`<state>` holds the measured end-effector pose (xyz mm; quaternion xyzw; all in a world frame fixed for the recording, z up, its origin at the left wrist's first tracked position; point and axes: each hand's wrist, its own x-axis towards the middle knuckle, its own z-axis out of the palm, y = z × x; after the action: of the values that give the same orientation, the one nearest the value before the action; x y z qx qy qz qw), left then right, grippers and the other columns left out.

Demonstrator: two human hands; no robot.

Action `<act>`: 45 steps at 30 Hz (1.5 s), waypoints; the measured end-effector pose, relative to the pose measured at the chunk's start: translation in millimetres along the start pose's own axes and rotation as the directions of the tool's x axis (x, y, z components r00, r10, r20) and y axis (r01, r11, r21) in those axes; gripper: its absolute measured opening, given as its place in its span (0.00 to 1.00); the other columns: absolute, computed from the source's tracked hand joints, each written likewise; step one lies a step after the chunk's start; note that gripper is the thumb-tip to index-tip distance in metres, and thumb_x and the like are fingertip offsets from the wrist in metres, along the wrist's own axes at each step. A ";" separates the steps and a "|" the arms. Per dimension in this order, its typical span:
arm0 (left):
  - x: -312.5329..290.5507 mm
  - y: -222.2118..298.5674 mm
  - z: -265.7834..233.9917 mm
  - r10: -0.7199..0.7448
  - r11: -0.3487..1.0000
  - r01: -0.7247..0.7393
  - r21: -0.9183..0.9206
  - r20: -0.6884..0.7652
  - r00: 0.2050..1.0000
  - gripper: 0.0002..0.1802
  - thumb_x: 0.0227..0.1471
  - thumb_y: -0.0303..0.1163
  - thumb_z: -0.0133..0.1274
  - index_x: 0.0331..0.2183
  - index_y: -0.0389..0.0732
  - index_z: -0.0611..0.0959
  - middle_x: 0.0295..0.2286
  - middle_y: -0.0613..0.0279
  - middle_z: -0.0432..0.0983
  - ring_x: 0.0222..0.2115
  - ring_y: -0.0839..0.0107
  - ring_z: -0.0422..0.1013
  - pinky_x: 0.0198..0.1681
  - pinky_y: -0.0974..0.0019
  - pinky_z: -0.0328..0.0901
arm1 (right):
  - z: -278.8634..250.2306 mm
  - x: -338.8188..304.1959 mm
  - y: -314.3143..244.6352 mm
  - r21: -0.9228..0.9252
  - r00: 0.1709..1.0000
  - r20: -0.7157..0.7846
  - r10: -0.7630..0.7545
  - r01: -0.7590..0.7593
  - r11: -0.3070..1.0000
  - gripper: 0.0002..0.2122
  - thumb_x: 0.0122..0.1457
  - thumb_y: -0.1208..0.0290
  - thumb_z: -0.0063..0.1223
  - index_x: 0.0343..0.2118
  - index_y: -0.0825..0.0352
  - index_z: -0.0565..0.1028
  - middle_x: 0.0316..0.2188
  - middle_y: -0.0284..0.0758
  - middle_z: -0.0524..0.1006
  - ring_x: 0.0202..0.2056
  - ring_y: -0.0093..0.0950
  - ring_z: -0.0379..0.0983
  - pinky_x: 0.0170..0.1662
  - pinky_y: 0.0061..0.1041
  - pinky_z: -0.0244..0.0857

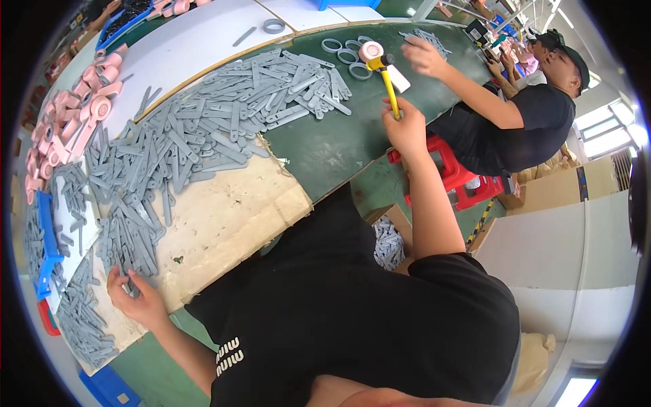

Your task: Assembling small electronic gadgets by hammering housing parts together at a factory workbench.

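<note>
My right hand (pixel 405 127) is raised over the green table (pixel 339 146) and grips the yellow handle of a small hammer (pixel 388 85), whose head points up and left. My left hand (pixel 132 296) rests at the near left edge of the bench, fingers closed on a grey flat plastic strip (pixel 125 281) at the edge of a heap. A wide spread of several grey plastic strips (pixel 203 129) covers the table between both hands. A pink round part (pixel 370 50) lies just past the hammer head, next to grey rings (pixel 342 54).
Pink fan-shaped parts (pixel 74 119) pile at the far left. Blue bins (pixel 46 244) hold more grey strips. A co-worker in a black shirt (pixel 536 125) sits at the right on a red stool (pixel 461 176), one hand (pixel 424 54) on the table. A cardboard box (pixel 388 237) of grey parts stands below.
</note>
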<state>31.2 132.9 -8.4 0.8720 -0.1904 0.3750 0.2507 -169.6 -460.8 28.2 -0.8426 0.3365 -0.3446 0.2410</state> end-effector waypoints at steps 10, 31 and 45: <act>1.6 -2.3 -6.3 0.000 1.000 0.000 0.007 0.063 0.998 0.06 0.59 0.25 0.59 0.39 0.36 0.81 0.46 0.49 0.81 0.48 0.46 0.76 0.55 0.51 0.66 | 7.8 101.2 66.3 -0.307 0.982 0.041 0.184 -0.163 0.938 0.28 0.54 0.54 0.71 0.52 0.70 0.81 0.46 0.56 0.83 0.48 0.50 0.82 0.53 0.43 0.74; -2.0 0.1 -6.2 -0.173 0.976 0.169 0.136 0.014 0.985 0.12 0.51 0.31 0.62 0.40 0.44 0.87 0.38 0.65 0.81 0.42 0.59 0.74 0.54 0.50 0.60 | 17.6 -99.5 -114.6 0.647 0.978 0.158 -0.133 -0.001 0.762 0.20 0.60 0.85 0.64 0.53 0.68 0.72 0.38 0.35 0.78 0.17 0.14 0.67 0.17 0.15 0.59; -1.0 -4.6 -10.7 -0.021 0.997 0.004 -0.080 -0.212 0.977 0.09 0.51 0.23 0.66 0.36 0.45 0.88 0.41 0.62 0.80 0.40 0.59 0.75 0.47 0.55 0.66 | 82.5 -155.5 -170.8 0.566 0.685 0.671 -0.286 -0.223 0.794 0.12 0.62 0.87 0.56 0.43 0.64 0.69 0.53 0.37 0.82 0.24 0.10 0.67 0.20 0.14 0.60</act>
<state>27.0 143.0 -4.2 0.8175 -0.1716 0.4564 0.3064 -123.1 -220.1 18.8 -0.7902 0.0679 -0.0743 0.6045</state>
